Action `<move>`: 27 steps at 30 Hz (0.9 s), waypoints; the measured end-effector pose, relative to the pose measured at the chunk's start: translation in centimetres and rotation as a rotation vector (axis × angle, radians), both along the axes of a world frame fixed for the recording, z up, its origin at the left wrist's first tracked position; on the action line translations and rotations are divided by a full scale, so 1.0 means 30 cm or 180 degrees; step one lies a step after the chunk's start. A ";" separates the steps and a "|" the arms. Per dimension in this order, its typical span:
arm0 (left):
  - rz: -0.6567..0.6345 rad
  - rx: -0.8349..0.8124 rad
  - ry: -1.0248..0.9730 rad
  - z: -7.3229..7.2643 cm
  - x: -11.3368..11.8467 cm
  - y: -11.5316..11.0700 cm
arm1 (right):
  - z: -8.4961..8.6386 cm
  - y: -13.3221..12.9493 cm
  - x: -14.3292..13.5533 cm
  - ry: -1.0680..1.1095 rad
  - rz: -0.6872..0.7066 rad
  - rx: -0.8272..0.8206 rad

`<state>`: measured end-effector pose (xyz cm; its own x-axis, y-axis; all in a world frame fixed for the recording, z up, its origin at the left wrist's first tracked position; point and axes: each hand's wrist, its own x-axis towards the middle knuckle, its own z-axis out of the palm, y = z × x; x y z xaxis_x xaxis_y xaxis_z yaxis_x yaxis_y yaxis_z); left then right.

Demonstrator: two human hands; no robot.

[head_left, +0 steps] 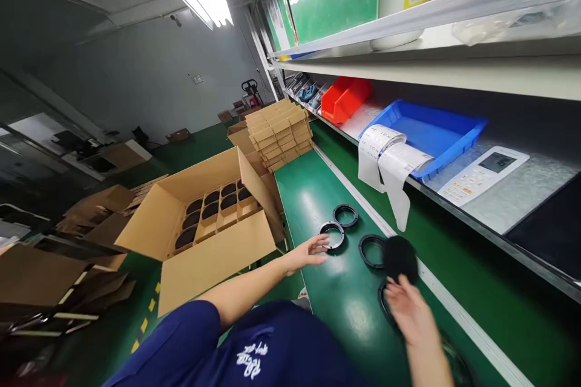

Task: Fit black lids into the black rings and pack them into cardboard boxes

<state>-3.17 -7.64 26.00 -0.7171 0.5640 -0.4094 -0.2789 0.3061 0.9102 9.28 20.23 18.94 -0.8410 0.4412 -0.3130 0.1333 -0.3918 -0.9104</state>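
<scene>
My left hand [308, 255] is over the near side of the green bench, its fingers apart and beside a black ring [333, 246] with a shiny rim; whether the fingertips touch it I cannot tell. A second black ring [345, 224] lies against that one. In my right hand [411, 311], slightly blurred, a round black disc [399, 257] is pinched at its lower edge. The disc partly covers another black ring [370, 252]. One more ring [382, 300] is partly hidden behind my right hand.
Left of the green bench [302, 184], an open carton [218, 260] holds several round black pieces in cardboard dividers. Stacked dividers [279, 133] stand at the far end. The shelf carries a blue tray [458, 139], label rolls [393, 154], a remote control [483, 175] and a red bin [340, 103].
</scene>
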 end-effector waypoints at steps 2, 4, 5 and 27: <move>0.0075 0.0799 -0.0491 0.026 0.006 0.051 | 0.069 -0.191 -0.019 0.0045 0.0388 -0.0914; 0.0283 0.1338 -0.0895 0.064 0.004 0.070 | 0.145 -0.367 -0.061 0.0118 0.0964 -0.1520; 0.0420 0.1538 -0.1029 0.081 -0.001 0.068 | 0.176 -0.431 -0.084 0.0195 0.1243 -0.1613; 0.0435 0.2646 -0.2528 0.120 -0.144 -0.277 | 0.312 -0.667 -0.263 0.0937 0.0544 0.3746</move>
